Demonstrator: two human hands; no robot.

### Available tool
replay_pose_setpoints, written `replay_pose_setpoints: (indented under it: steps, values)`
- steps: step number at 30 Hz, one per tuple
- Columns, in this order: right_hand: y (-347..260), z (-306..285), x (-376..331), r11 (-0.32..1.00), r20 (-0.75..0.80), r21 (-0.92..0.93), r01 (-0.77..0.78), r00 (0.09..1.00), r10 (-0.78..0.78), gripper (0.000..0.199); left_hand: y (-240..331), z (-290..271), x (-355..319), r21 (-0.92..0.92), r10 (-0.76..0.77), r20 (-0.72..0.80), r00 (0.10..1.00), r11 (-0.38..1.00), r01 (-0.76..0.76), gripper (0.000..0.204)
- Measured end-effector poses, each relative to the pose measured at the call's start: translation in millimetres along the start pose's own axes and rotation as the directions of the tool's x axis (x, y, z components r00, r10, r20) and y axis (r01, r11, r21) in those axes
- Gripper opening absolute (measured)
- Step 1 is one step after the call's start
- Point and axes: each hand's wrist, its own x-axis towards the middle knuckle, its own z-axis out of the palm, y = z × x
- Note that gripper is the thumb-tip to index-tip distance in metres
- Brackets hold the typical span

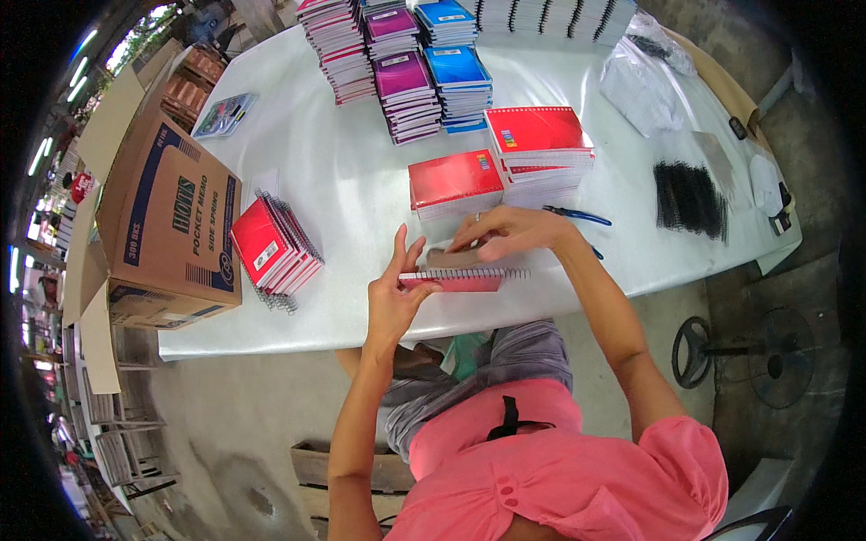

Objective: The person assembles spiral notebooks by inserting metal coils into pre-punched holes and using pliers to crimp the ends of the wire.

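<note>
a small red spiral-bound notebook (462,279) is gripped at its left end by the left hand (394,290), fingers closed on it, above the white table (361,180). its top is pinched by the right hand (505,230). beyond, two stacks of red notebooks (501,167) are seen; leftward, a cardboard box (167,225).

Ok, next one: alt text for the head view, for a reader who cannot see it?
A person's left hand and right hand hold a red spiral notebook over a white table. Stacks of red, purple and blue notebooks, black wire coils and a cardboard box surround it.
</note>
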Motion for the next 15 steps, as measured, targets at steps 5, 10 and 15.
replay_pose_setpoints:
  steps: [5, 10, 15]
  values:
    - [-5.9, 7.0, 6.6, 0.998, -0.002, 0.040, 0.044, 0.999, -0.044, 0.065, -0.2, -1.2, -1.9, 0.021, -0.020, 0.005, 1.000, 1.000, 0.020, 0.102]
    - [-8.0, 8.7, 3.7, 0.990, -0.003, 0.106, 0.089, 0.996, -0.089, 0.056, -5.4, -2.0, -2.8, 0.009, -0.036, -0.001, 0.999, 0.999, 0.036, 0.102]
    - [-21.0, 7.4, -26.2, 0.998, -0.160, 0.017, 0.060, 0.985, -0.056, 0.060, -16.0, -16.0, -2.1, -0.095, -0.072, 0.096, 0.993, 0.992, 0.081, 0.091]
